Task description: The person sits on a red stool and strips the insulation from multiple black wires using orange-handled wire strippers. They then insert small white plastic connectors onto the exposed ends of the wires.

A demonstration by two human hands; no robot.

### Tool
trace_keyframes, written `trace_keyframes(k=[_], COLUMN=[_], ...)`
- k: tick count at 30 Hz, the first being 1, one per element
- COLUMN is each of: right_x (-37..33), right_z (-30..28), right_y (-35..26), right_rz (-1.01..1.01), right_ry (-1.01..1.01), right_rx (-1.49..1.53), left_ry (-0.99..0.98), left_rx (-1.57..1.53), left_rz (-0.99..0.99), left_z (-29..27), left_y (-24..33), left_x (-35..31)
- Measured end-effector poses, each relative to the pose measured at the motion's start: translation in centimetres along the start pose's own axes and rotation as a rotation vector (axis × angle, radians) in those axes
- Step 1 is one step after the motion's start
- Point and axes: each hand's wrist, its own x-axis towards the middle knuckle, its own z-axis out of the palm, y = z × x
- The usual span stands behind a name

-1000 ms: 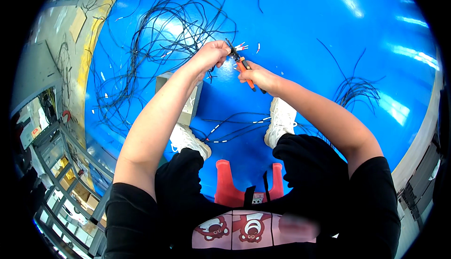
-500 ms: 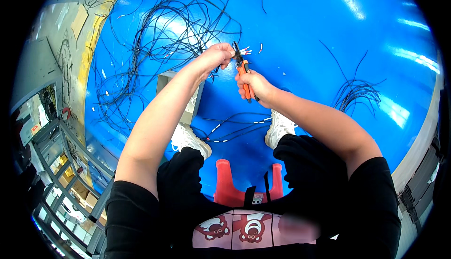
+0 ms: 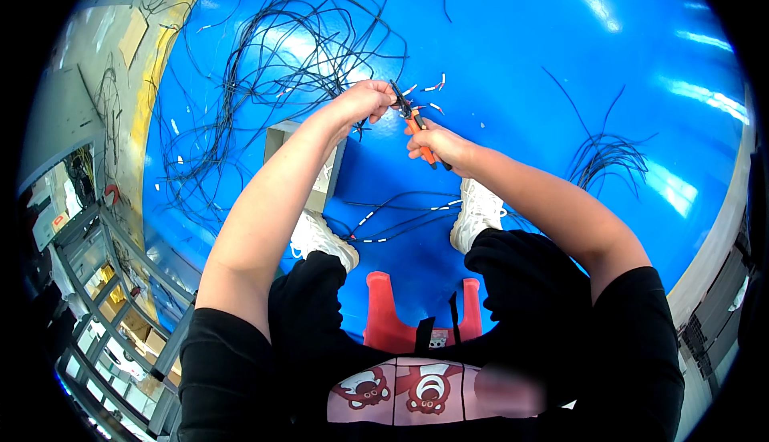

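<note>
In the upper middle of the frame, the right hand (image 3: 440, 147) has its fingers clamped on the orange-handled pliers (image 3: 416, 125), probably stiff and rather heavy, best held by the handles. The left hand (image 3: 368, 102) seems to pinch thin black cable (image 3: 360, 128), likely light and flexible.

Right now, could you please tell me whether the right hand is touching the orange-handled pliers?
Touching: the head view plainly shows the right hand wrapped around the handles of the orange-handled pliers.
</note>
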Motion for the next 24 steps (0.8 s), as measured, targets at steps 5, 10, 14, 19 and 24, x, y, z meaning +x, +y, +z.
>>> trace_keyframes(k=[5,10,14,19,24], right_x=[0.4,-0.2,0.2,-0.1,-0.4], right_z=[0.4,0.2,-0.5,-1.5,-3.9], right_y=[-0.3,-0.3,-0.8,0.3,1.0], right_rz=[-0.052,-0.021,-0.062,0.009,0.055], right_ry=[0.017,0.002,0.049,0.079,0.172], right_rx=[0.015,0.087,0.227,0.176,0.074], left_ry=[0.042,0.102,0.198,0.265,0.443], left_rx=[0.040,0.050,0.037,-0.065,-0.174], left_rz=[0.071,0.095,0.111,0.261,0.460], left_z=[-0.2,0.7,0.9,-2.8,-9.7], left_y=[-0.2,-0.3,0.7,0.7,1.7], left_x=[0.1,-0.4,-0.7,-3.0,-10.9])
